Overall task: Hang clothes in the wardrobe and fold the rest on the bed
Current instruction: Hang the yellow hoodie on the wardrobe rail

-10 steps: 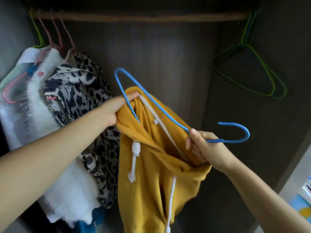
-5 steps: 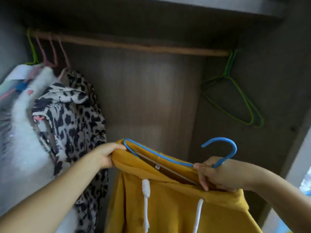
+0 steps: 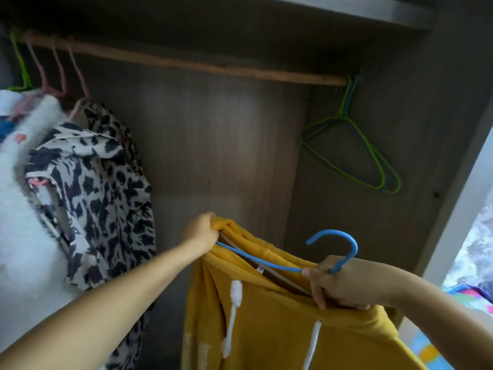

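A mustard-yellow hoodie point(image 3: 280, 321) with white drawstrings hangs on a blue hanger point(image 3: 266, 263) in the lower middle of the head view. My left hand point(image 3: 204, 233) grips the hoodie's left shoulder at the hanger's end. My right hand point(image 3: 338, 284) grips the hanger's neck together with the hoodie's collar, and the blue hook curves up above it. The wooden wardrobe rail point(image 3: 186, 62) runs across the top, well above the hook.
On the left of the rail hang a leopard-print garment point(image 3: 93, 182) and a white fluffy one point(image 3: 21, 196) on pink and green hangers. Bare green hangers point(image 3: 354, 153) hang at the rail's right end. The wardrobe's side panel point(image 3: 458, 166) stands at the right.
The hanger has turned from tilted to nearly level with its hook pointing up. The hoodie now sits spread on it. My view has tipped up toward the rail.
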`<act>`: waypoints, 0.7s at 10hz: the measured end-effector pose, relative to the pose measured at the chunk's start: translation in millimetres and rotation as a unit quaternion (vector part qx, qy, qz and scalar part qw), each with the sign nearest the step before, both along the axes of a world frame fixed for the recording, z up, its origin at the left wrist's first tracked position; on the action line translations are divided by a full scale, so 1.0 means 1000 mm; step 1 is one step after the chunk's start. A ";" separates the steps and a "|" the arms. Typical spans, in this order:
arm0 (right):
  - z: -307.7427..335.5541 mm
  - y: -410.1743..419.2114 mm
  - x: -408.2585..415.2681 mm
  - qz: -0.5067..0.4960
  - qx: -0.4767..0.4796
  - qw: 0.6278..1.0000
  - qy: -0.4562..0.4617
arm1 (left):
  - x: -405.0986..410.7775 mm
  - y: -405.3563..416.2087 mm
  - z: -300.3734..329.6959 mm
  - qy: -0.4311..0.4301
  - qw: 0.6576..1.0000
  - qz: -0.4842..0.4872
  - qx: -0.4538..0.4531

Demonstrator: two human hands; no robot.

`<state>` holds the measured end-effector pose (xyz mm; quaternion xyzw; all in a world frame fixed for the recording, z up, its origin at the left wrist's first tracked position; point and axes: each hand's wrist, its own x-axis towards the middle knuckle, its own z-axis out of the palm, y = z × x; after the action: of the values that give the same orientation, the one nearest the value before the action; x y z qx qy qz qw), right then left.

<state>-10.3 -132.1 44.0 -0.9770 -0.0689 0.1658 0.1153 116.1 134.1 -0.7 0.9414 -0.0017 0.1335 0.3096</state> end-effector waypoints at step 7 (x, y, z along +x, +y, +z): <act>0.044 0.077 0.089 -0.215 0.667 0.680 0.217 | -0.074 -0.033 0.028 -0.113 0.964 -0.230 -0.076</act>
<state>78.2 -55.2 88.1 -0.5660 0.0771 0.2536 0.7806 42.3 100.9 26.9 0.8682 -0.2425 0.1637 0.4007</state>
